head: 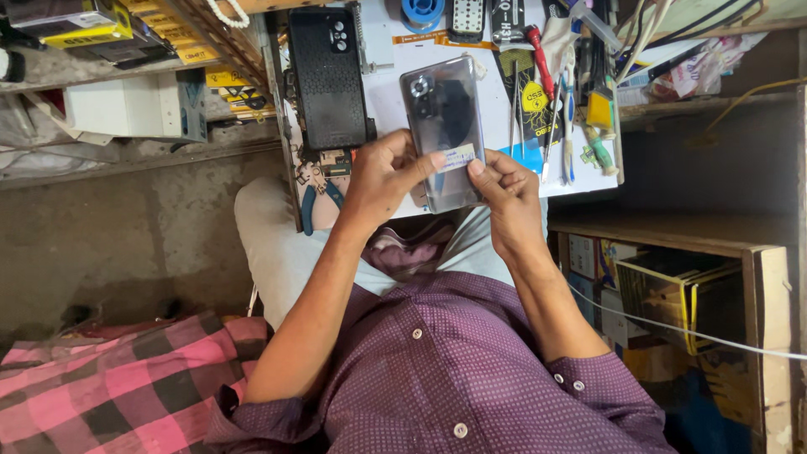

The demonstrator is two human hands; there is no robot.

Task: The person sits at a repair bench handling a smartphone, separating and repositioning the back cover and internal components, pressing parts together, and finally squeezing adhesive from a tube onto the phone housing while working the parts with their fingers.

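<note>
Two phones — one grey, one black — two hands, one blue-handled pliers.

The small white worktable stands at the top middle. Left of the worktable there is a bare grey concrete floor, and above it a rough shelf with boxes. Right of the worktable is a wooden shelf unit with cartons inside. Below the worktable, at the left, lies a pink checked cloth. The light is soft and even.
</note>
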